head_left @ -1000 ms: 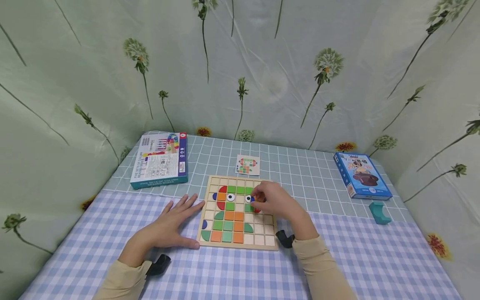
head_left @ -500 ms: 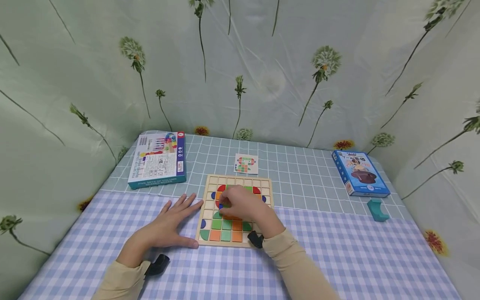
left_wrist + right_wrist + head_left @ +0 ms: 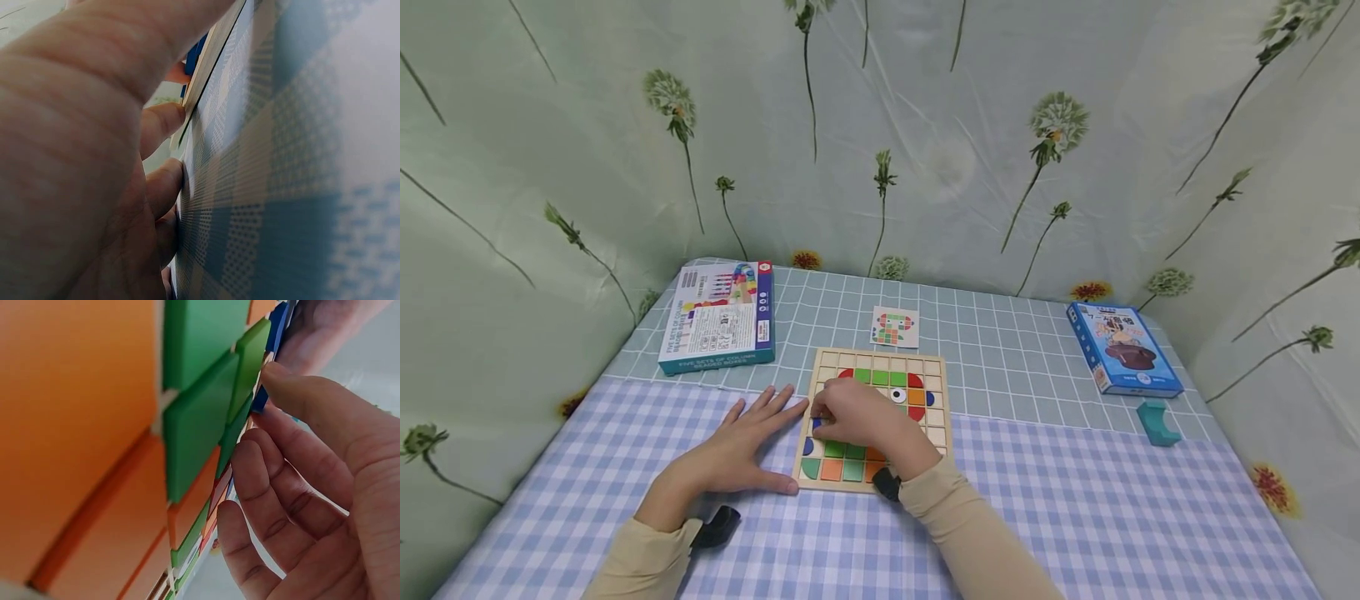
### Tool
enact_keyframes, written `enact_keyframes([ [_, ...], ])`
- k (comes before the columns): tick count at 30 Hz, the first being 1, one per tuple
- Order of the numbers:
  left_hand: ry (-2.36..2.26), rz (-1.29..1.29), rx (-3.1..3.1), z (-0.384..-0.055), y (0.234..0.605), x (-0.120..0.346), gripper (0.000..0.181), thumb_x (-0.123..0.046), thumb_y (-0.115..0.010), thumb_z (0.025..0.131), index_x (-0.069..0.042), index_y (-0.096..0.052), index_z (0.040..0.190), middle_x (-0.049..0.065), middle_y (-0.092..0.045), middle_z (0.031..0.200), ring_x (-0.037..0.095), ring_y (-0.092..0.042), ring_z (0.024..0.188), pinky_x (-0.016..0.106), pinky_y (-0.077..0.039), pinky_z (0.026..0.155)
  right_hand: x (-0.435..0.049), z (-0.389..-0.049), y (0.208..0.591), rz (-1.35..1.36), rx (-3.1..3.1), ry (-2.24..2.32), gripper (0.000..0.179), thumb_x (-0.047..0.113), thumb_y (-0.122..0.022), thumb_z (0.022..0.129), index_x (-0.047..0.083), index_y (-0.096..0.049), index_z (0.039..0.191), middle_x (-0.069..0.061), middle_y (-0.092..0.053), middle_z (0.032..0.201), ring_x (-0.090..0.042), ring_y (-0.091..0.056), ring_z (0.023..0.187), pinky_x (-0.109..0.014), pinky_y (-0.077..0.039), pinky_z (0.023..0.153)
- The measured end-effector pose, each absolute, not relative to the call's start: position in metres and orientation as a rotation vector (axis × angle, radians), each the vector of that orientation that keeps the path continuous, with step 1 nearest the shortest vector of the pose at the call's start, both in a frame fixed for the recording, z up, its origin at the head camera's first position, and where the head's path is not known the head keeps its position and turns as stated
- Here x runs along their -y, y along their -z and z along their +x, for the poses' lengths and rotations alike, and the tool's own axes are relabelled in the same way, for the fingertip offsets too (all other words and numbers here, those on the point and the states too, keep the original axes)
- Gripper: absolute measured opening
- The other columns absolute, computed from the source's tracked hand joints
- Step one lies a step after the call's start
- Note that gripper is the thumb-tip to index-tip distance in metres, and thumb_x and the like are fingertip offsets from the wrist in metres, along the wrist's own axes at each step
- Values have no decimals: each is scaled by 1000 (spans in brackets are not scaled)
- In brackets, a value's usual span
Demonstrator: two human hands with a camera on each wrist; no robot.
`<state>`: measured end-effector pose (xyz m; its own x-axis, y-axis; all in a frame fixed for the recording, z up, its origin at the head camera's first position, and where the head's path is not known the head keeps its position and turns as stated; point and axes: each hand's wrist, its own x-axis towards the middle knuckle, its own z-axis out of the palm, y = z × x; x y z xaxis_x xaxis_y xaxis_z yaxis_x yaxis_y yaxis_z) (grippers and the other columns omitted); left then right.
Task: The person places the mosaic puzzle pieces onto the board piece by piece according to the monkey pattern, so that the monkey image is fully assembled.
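Note:
A wooden grid board (image 3: 943, 433) lies on the cloth, partly filled with red, green, orange and blue pieces. Over its left columns my right hand (image 3: 859, 414) covers several cells. Thumb and index finger pinch a small blue piece (image 3: 260, 400) at the left column, just above a blue half-round piece (image 3: 808, 447) set in the board. My left hand (image 3: 733, 454) lies spread on the checked cloth, its thumb and a fingertip touching the board's left edge. In the left wrist view, the fingers (image 3: 164, 125) reach the board's side.
Behind the board lies a pattern card (image 3: 895, 327). A white and teal box (image 3: 718, 321) stands at the back left, a blue box (image 3: 1123, 350) at the back right. Near the blue box sits a teal curved block (image 3: 1157, 423).
My right hand has moved left across the board from the right-hand eye piece to the left column, carrying the blue piece. My left hand has stayed in place.

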<state>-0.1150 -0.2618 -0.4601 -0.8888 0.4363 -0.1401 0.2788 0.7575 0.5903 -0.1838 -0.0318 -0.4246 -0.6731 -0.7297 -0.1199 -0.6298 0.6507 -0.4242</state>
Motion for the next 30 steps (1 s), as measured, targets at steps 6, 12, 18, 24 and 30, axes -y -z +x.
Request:
enact_keyframes([
  [6,-842,556,-2680,-115,460,261,116,-66,-90,76,-23,-37,169,13,-18,181,48,-6,168,79,3,127,35,-183,425,-1087,-2592,491,25,28,-83,96,11,-82,114,5,-63,89,-8,-55,80,-15,-47,71],
  [12,-844,570,-2684,-115,462,261,117,-66,-90,75,-21,-37,169,13,-18,181,49,-6,167,79,2,127,36,-185,422,-1096,-2613,445,18,25,-82,97,11,-82,108,4,-67,90,-8,-56,78,-17,-48,71],
  [18,-853,573,-2675,-118,464,259,116,-67,-89,76,-24,-36,169,12,-17,182,48,-5,168,79,3,127,36,-186,423,-1093,-2618,413,14,24,-83,97,11,-82,103,6,-66,84,-7,-57,76,-17,-48,69],
  [24,-844,574,-2673,-119,463,258,116,-68,-89,75,-25,-36,170,13,-17,182,48,-6,168,79,3,127,37,-186,422,-1095,-2616,402,16,23,-81,98,11,-82,108,5,-68,88,-8,-58,77,-16,-48,71],
  [30,-843,572,-2676,-116,463,261,118,-69,-89,74,-23,-36,169,14,-18,181,50,-6,167,80,2,126,28,-183,417,-1079,-2617,416,24,28,-78,100,11,-81,117,3,-70,94,-8,-57,79,-18,-51,74],
])
